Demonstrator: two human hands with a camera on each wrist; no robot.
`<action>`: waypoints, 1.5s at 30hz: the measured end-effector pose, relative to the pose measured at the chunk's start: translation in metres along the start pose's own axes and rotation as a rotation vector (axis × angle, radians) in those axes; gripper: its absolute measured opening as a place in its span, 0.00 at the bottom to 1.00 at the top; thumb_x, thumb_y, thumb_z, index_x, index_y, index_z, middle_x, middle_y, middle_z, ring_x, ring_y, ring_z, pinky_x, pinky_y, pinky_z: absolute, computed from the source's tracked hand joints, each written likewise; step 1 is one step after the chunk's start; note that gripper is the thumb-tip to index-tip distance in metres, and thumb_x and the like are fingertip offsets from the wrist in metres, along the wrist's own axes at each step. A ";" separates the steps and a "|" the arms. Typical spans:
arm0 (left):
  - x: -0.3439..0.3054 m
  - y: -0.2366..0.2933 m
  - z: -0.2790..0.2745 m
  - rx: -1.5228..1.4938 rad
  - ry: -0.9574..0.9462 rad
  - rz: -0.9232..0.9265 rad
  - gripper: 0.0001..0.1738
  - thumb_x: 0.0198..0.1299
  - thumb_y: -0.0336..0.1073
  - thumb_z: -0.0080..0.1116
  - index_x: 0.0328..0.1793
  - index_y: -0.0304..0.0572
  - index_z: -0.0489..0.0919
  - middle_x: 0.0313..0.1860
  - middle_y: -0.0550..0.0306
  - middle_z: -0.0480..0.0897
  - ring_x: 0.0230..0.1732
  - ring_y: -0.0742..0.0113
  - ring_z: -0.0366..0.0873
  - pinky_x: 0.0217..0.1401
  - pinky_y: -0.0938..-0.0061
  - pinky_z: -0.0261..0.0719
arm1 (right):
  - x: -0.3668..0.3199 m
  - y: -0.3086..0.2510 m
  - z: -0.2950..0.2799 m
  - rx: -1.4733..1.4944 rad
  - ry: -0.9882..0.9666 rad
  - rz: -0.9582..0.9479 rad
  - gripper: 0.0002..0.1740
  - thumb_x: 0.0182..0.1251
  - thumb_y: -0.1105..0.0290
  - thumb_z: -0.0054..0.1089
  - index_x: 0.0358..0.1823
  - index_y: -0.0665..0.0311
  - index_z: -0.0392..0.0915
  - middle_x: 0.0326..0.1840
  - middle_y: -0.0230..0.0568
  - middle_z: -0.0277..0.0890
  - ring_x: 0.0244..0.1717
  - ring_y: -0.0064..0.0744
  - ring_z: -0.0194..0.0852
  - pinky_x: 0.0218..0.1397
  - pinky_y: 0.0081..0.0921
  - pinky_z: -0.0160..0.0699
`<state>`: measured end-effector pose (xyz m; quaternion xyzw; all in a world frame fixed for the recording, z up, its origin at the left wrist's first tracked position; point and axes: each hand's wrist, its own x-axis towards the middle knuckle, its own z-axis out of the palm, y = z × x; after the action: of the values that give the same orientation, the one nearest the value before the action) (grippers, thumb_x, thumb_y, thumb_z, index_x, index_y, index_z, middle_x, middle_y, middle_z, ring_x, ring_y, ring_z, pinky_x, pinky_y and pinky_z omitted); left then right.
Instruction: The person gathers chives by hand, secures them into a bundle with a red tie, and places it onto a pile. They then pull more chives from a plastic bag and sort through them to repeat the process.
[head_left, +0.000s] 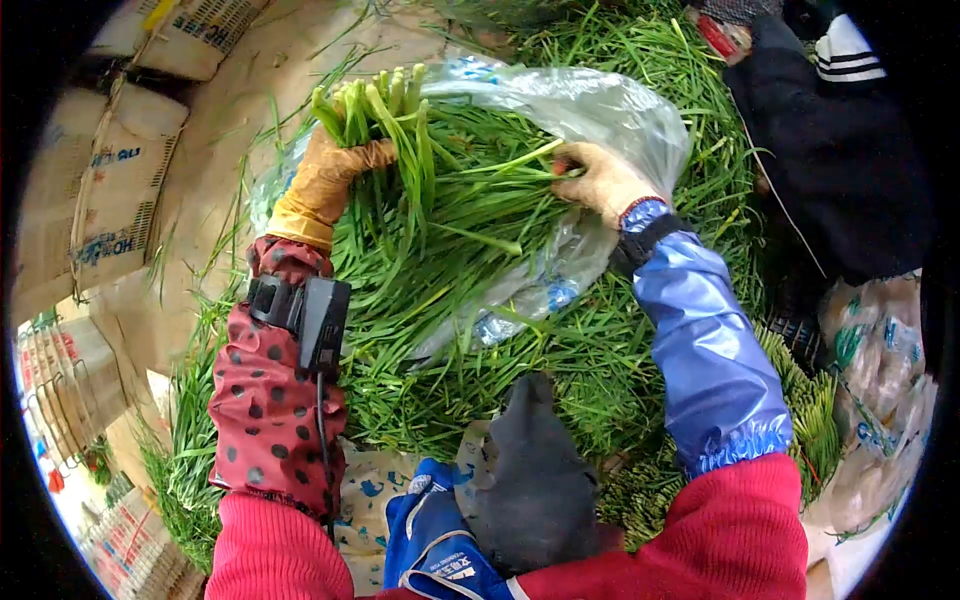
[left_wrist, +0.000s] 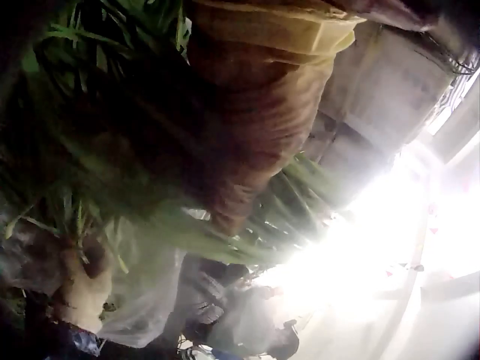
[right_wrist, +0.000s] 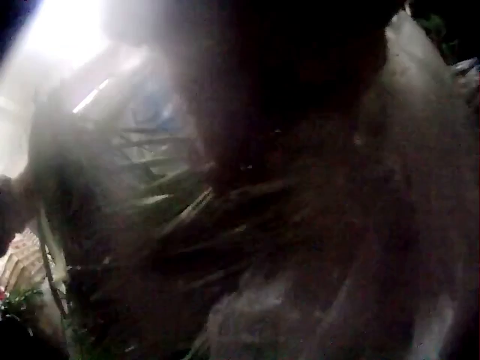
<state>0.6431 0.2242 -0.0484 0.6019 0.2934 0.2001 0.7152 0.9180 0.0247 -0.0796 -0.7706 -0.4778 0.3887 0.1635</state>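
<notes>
Above the near pile of greens (head_left: pixel 600 370), the left hand (head_left: pixel 335 170) at 11 o'clock clasps the bundle of stalks (head_left: pixel 450 200) by its cut ends. The right hand (head_left: pixel 600 180) at 1 o'clock grips its leaves. This looks like bagging. The next move calls for easing the bundle into the plastic bag (head_left: pixel 600 110) beyond.

A bundle of long green stalks (head_left: pixel 430 190) was observed lying tilted, pale cut ends raised at upper left, its leafy length partly enclosed in a crumpled clear plastic bag (head_left: pixel 610 110).
</notes>
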 end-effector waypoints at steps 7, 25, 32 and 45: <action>0.003 0.007 0.007 -0.011 -0.004 0.090 0.38 0.45 0.33 0.76 0.66 0.40 0.72 0.55 0.61 0.80 0.53 0.67 0.76 0.58 0.71 0.73 | -0.069 -0.101 -0.054 -0.546 0.036 0.038 0.28 0.47 0.71 0.70 0.54 0.64 0.76 0.43 0.52 0.81 0.47 0.46 0.81 0.52 0.37 0.78; -0.054 0.011 0.065 1.174 0.115 0.278 0.25 0.51 0.30 0.63 0.58 0.36 0.74 0.50 0.44 0.81 0.53 0.42 0.77 0.56 0.55 0.75 | 0.052 -0.150 0.057 0.867 0.450 -0.306 0.18 0.45 0.64 0.72 0.40 0.57 0.80 0.35 0.38 0.83 0.37 0.32 0.80 0.46 0.28 0.80; -0.075 -0.071 0.131 1.207 -0.390 0.977 0.20 0.52 0.35 0.57 0.52 0.41 0.78 0.50 0.49 0.79 0.56 0.50 0.75 0.61 0.56 0.74 | 0.052 -0.123 0.022 0.652 0.123 -0.339 0.12 0.57 0.70 0.71 0.42 0.60 0.79 0.32 0.23 0.77 0.33 0.16 0.72 0.38 0.18 0.72; -0.002 -0.116 0.156 1.330 -0.191 0.142 0.39 0.56 0.52 0.59 0.72 0.46 0.63 0.71 0.38 0.60 0.72 0.39 0.54 0.71 0.42 0.54 | -0.032 -0.195 0.040 0.770 0.585 -0.543 0.11 0.57 0.72 0.64 0.40 0.62 0.76 0.30 0.34 0.77 0.30 0.30 0.77 0.38 0.29 0.81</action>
<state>0.7368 0.0844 -0.1452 0.9470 0.2491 -0.0306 0.2004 0.7614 0.0876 0.0303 -0.5801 -0.4175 0.2487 0.6537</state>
